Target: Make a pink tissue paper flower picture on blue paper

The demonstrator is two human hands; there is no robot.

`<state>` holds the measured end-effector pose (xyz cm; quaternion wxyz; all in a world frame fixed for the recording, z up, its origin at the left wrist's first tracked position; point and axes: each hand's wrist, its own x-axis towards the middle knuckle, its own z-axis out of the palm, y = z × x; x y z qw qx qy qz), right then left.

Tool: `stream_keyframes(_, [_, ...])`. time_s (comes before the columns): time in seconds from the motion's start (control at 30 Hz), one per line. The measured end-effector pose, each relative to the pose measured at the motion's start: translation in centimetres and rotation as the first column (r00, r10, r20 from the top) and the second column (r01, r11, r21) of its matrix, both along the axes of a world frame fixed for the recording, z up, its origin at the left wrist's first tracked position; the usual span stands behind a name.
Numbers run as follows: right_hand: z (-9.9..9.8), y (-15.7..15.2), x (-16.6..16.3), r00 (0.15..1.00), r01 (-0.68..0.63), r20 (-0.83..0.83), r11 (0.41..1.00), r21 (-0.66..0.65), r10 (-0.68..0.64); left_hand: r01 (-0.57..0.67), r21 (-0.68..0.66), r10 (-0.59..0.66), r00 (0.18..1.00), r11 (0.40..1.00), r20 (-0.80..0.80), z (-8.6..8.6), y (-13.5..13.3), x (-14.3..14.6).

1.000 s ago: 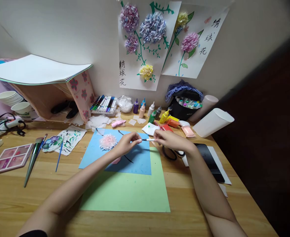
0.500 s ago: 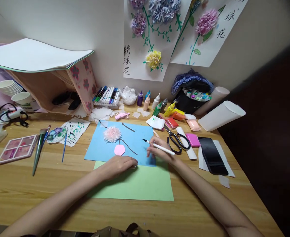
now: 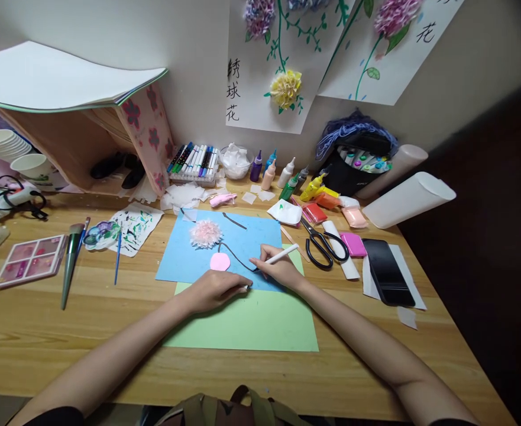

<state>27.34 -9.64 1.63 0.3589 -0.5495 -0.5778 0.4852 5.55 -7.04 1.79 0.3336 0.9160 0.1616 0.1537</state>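
My right hand [image 3: 280,267] grips a white marker [image 3: 282,254] like a pen, its dark tip down on the blue paper [image 3: 175,266] at the end of a thin dark curved line [image 3: 238,257]. My left hand [image 3: 214,290] rests closed across the lower edge of the blue sheet. Between its fingertips shows a small white piece with a dark end, seemingly the marker cap [image 3: 247,287]. On the blue sheet are a fluffy pink paper flower [image 3: 206,234], a pink round piece [image 3: 220,261] and a shorter dark line [image 3: 234,221]. Light green paper [image 3: 242,331] lies partly underneath.
Black-handled scissors [image 3: 320,245], a phone [image 3: 388,272] and clay packets [image 3: 352,244] lie to the right. Paint bottles [image 3: 269,176], a marker box [image 3: 193,163] and a bowl [image 3: 236,163] stand behind. Brushes [image 3: 70,266] and a pink palette [image 3: 30,260] are at left.
My right hand has lowered the marker from above the paper, and its tip now meets the curved line. That line reaches a little farther right. My head view has tilted slightly downward.
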Motion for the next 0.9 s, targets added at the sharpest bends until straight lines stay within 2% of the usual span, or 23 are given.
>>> stream_keyframes(0.1, [-0.01, -0.02, -0.09, 0.995, 0.053, 0.076, 0.997, 0.054, -0.057, -0.01, -0.048, 0.008, 1.0, 0.999, -0.029, 0.01, 0.1, 0.01])
stream_keyframes(0.3, [-0.18, -0.1, -0.08, 0.993, -0.002, 0.121, 0.999, 0.051, -0.004, -0.043, -0.089, 0.036, 0.997, 0.995, -0.069, -0.04, 0.07, 0.01])
stream_keyframes(0.5, [-0.37, -0.16, 0.01, 0.978, 0.0, 0.205, 0.987, 0.158, -0.032, -0.044, -0.099, 0.037, 0.997, 0.994, -0.075, -0.04, 0.04, -0.04])
stream_keyframes(0.63, [-0.23, -0.26, 0.1, 0.988, 0.048, 0.141, 0.993, 0.111, -0.063, -0.042, -0.101, 0.034, 0.997, 0.994, -0.072, -0.01, 0.07, 0.04])
stream_keyframes(0.77, [-0.06, -0.27, 0.06, 0.994, 0.001, 0.11, 0.999, 0.048, -0.006, -0.041, -0.095, 0.034, 0.997, 0.995, -0.073, 0.1, 0.1, 0.13])
stream_keyframes(0.9, [-0.17, -0.3, 0.18, 0.985, -0.005, 0.172, 0.996, 0.094, -0.012, -0.04, -0.095, 0.034, 0.998, 0.995, -0.059, 0.11, 0.13, 0.13])
